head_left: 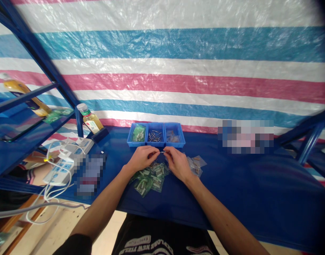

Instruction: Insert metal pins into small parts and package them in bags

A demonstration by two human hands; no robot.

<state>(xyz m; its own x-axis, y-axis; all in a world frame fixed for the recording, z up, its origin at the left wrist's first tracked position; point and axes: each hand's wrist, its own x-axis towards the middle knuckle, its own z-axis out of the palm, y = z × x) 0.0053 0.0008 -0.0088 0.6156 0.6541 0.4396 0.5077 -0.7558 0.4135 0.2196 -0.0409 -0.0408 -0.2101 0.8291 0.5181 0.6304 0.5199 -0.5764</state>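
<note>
Above a blue table (244, 184), the left hand (142, 158) and right hand (179, 163) are pinching a slim metal pin (162, 152).
Blue trays (155, 144) are standing just beyond both hands; the pin is bridging the hands, its long axis running sideways, neither hand nearer.

A thin silvery pin (162, 152) — roughly level, pinched at both ends — just beyond loosely heaped green packets (149, 179).

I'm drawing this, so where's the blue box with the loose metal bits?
In the head view, that blue box is the middle of three, between the left box and the right box, just beyond the left hand and right hand.
</note>
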